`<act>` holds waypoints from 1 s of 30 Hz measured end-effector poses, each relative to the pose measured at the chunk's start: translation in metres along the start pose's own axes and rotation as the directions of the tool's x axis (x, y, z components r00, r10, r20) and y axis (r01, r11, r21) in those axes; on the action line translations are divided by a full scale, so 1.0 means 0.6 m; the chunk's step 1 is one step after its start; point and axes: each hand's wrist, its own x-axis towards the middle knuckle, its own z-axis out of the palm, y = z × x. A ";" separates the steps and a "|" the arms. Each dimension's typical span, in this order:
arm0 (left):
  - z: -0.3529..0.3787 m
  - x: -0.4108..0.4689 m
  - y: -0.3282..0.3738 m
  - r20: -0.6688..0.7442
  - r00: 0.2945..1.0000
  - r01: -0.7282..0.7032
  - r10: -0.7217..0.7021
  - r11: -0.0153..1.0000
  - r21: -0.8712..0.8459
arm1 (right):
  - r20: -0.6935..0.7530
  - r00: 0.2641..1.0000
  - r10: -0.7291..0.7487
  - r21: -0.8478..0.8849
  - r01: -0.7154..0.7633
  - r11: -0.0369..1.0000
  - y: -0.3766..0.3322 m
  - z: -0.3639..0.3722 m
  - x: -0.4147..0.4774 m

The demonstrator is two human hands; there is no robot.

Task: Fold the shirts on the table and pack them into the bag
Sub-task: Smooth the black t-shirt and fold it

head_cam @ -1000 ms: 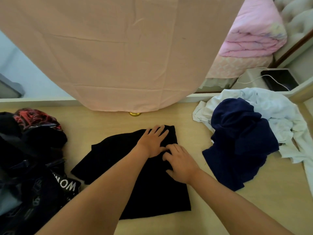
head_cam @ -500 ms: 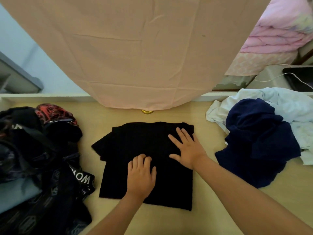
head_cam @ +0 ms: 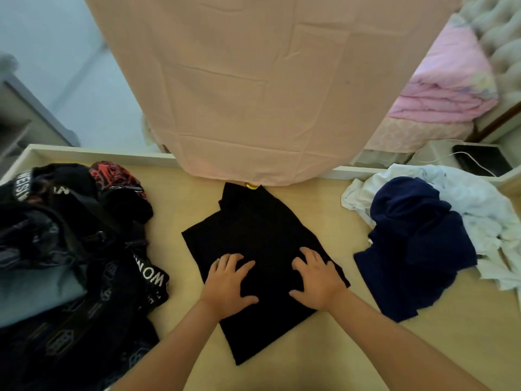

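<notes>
Black shirt (head_cam: 262, 249), partly folded, is pressed flat mid-table (head_cam: 366, 348) by left hand (head_cam: 228, 283) and right hand (head_cam: 318, 280), fingers spread, nothing gripped; navy shirt (head_cam: 417, 249) and white shirt (head_cam: 479, 204) are seen unfolded at right, bag (head_cam: 70, 277) at left apparently part-packed.

Left hand (head_cam: 229, 286) lies palm down, fingers spread and slightly bent; right hand (head_cam: 318, 280) mirrors it just beside; both forearms reach forward.

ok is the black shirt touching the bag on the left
Apart. The head view shows a strip of bare table between the black shirt and the bag along the shirt's whole left edge.
</notes>
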 end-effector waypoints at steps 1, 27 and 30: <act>0.000 -0.008 -0.008 0.017 1.000 -0.025 0.025 1.000 -0.016 | 0.002 1.000 0.005 0.014 -0.005 1.000 -0.009 0.004 -0.007; -0.113 0.198 -0.056 -0.064 0.907 0.387 -0.417 0.884 -0.263 | -0.191 0.976 0.102 0.339 -0.032 0.940 -0.047 -0.120 0.268; -0.110 0.209 -0.064 -0.044 0.908 0.372 -0.416 0.851 -0.371 | -0.142 0.983 0.119 0.264 -0.078 0.961 -0.048 -0.125 0.301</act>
